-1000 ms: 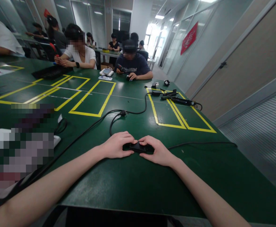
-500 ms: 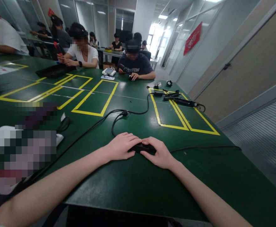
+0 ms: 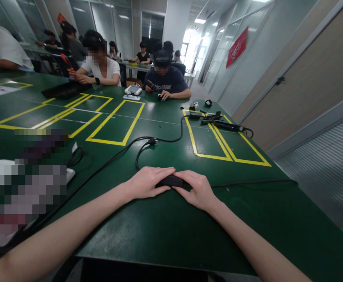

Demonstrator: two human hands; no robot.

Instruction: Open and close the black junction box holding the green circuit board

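On the table [image 3: 148,235], left grip [image 3: 146,182] and right grip [image 3: 200,189] clasp a partly hidden block [image 3: 171,181].

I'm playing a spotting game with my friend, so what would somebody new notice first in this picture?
Probably the two bare hands in the middle: the left hand and the right hand hold a small black box between them at the near side of the green table. Next might come the bright yellow tape making rectangles farther across the tabletop, and the red banner up at the right.
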